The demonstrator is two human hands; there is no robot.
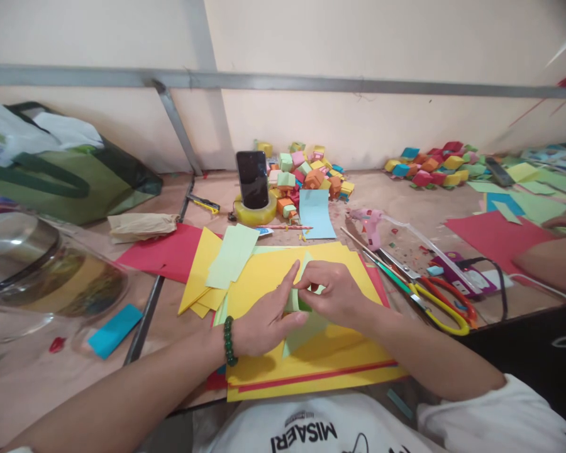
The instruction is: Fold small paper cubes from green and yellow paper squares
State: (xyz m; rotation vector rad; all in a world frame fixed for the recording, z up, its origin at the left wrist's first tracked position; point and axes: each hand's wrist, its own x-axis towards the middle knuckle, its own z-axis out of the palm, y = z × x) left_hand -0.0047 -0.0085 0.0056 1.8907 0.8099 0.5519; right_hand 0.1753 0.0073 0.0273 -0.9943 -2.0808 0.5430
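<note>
My left hand (268, 318), with a green bead bracelet (229, 341) at the wrist, lies stretched out with the thumb apart from the fingers. Against it, my right hand (332, 292) pinches a small piece of light green paper (293, 302), which looks folded or curled and is partly hidden by the fingers. Another light green sheet (306, 336) lies beneath both hands. Under that is a stack of yellow paper (353, 352) with red sheets in it. Loose light green paper (233, 255) rests on yellow pieces to the left.
A phone (253, 179) stands in a tape roll (256, 211) beside a heap of paper cubes (314, 179). Scissors (434, 308) and a pink glue gun (371, 226) lie at right. A clear container (89, 277) sits left. Another person's hand (554, 258) is at far right.
</note>
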